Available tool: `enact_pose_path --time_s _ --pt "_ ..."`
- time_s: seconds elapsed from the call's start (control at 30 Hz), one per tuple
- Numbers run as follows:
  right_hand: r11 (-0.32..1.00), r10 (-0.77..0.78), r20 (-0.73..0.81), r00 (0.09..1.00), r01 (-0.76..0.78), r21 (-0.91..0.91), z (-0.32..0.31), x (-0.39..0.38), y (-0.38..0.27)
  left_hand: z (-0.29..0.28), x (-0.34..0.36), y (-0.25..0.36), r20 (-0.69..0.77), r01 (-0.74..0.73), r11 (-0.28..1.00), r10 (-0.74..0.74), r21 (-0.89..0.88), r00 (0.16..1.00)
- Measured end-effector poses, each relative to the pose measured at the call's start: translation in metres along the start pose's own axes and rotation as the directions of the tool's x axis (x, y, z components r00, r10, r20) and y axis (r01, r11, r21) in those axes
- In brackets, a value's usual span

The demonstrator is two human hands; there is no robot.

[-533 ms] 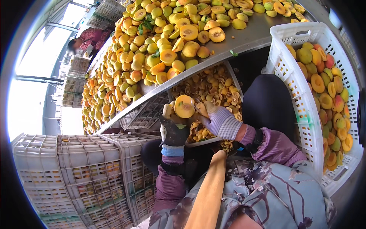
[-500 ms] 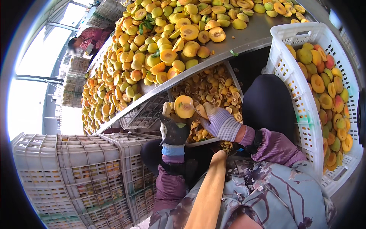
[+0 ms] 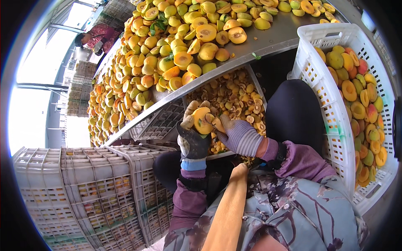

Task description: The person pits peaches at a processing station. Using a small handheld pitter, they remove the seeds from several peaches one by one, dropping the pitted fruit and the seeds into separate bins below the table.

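My left hand [image 3: 192,131], in a dark glove with pale fingertips, grips a halved yellow peach [image 3: 198,119] with its cut face turned toward my right hand. In a purple-and-white striped glove, my right hand [image 3: 238,133] is closed, its fingertips against the cut face beside the brown stone area. What those fingers pinch is too small and covered to make out. Below both hands stands a pale crate [image 3: 260,85] holding peach stones and scraps [image 3: 240,94]. On the metal table [image 3: 272,44] beyond lies a large heap of halved peaches [image 3: 146,62].
A white perforated crate [image 3: 322,138] with peach halves stands at my right. Stacked grey-white crates [image 3: 96,167] fill the lower left. The table's metal edge runs slantwise ahead of my hands. At the far left, another person [image 3: 98,39] in red leans near the heap.
My left hand has tilted the peach half and wrapped its fingers farther round it. My right fingertips have moved left onto the cut face. The other person's head and arm have shifted.
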State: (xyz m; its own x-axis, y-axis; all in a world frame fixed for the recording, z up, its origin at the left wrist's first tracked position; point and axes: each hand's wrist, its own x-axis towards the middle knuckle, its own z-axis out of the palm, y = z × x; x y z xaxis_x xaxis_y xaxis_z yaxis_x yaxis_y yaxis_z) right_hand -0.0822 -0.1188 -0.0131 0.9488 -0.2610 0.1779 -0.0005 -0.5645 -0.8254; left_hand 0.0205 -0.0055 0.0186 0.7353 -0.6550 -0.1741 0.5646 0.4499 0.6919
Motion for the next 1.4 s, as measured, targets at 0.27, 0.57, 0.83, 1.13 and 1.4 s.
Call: enact_pose_path --time_s 0.27,0.57,0.83,1.13,1.4 --pt "1.000 0.026 0.089 0.996 -0.025 -0.009 0.018 0.001 0.008 0.013 -0.008 -0.007 -0.014 -0.176 0.890 0.201 0.420 0.979" --pt "0.561 0.136 0.676 0.725 -0.618 0.550 -0.032 0.005 -0.028 0.001 -0.001 -0.001 0.158 -0.243 0.942 0.210 0.231 0.965" --pt "0.892 -0.188 0.033 0.982 0.156 0.424 0.022 0.003 0.011 0.014 0.001 0.023 -0.030 0.067 0.815 -0.060 0.576 0.998" --pt "0.626 0.030 0.565 0.825 -0.456 0.633 -0.020 -0.001 -0.012 0.030 0.008 0.021 -0.099 0.202 0.837 -0.176 0.509 0.979" --pt "0.407 -0.122 0.558 0.821 -0.472 0.782 -0.025 -0.004 -0.006 0.034 0.005 0.000 0.153 -0.322 0.434 0.380 0.841 0.912"
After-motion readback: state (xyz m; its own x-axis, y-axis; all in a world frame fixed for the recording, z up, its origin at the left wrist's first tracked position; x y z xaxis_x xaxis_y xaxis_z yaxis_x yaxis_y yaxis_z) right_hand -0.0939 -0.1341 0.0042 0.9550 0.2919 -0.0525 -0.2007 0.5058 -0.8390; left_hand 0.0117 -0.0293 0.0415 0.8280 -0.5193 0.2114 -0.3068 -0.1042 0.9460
